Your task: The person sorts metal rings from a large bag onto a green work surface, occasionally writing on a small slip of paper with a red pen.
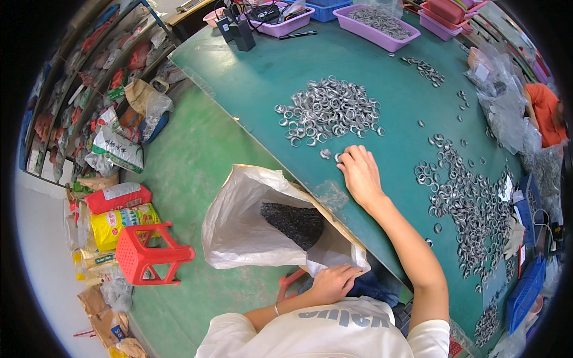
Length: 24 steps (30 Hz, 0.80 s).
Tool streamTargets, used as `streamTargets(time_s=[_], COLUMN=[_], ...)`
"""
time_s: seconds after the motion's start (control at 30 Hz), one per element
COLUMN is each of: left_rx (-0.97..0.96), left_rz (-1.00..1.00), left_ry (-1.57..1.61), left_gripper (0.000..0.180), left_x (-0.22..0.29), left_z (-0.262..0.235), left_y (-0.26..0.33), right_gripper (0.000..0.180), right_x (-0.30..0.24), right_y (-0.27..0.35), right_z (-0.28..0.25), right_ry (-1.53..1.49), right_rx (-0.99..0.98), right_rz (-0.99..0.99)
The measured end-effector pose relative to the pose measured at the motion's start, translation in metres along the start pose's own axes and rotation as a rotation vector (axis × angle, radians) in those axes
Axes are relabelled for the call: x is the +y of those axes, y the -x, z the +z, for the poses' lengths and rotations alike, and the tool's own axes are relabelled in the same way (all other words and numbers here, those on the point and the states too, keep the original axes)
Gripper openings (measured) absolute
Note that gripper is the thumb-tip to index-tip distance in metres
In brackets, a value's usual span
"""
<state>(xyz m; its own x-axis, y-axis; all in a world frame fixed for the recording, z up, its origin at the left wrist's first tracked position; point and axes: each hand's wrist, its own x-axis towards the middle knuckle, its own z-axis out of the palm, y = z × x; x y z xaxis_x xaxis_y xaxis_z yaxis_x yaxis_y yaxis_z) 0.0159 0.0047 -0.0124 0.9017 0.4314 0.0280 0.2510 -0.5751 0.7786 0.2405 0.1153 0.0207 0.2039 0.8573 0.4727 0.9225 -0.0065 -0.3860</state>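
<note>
Gray metal rings (pixel 334 110) lie heaped on the green surface (pixel 274 65) just beyond your right hand (pixel 361 174), its fingers bent together and lowered to a loose ring (pixel 338 158); whether they grip it, one cannot tell. Your left hand (pixel 334 283) closes around the near rim of a pale sack (pixel 230 235), gaping beside the surface's edge with dark material (pixel 292 224) inside. More rings (pixel 468 209) spread to your right; at left, a red plastic stool (pixel 132 253) stands on the green floor (pixel 197 143).
</note>
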Motion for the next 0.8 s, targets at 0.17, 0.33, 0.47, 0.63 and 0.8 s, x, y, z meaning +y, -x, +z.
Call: streamTargets(time_s=[0.17,0.33,0.47,0.63,0.8], left_rx=[-0.017,0.021,0.005,0.031,0.009], left_rz=[-0.008,0.038,0.028,0.012,-0.007], left_ry=[0.011,0.013,0.021,0.016,0.018], left_gripper=[0.024,0.029,0.024,0.024,0.024], left_x=[-0.001,-0.006,-0.002,-0.002,-0.003], left_z=[0.000,0.003,0.001,0.002,0.003], left_y=[-0.003,-0.003,-0.002,0.001,0.002], right_gripper=[0.011,0.012,0.019,0.025,0.018], right_x=[-0.023,-0.069,-0.056,-0.018,-0.012], right_y=[0.018,0.027,0.003,-0.021,-0.020], right_z=[-0.018,-0.034,-0.016,0.022,0.024], right_ry=[-0.453,-0.641,-0.437,-0.068,0.082], right_rx=[-0.032,-0.353,-0.167,0.043,0.006], right_rz=[0.212,0.159,0.059,0.098,-0.124])
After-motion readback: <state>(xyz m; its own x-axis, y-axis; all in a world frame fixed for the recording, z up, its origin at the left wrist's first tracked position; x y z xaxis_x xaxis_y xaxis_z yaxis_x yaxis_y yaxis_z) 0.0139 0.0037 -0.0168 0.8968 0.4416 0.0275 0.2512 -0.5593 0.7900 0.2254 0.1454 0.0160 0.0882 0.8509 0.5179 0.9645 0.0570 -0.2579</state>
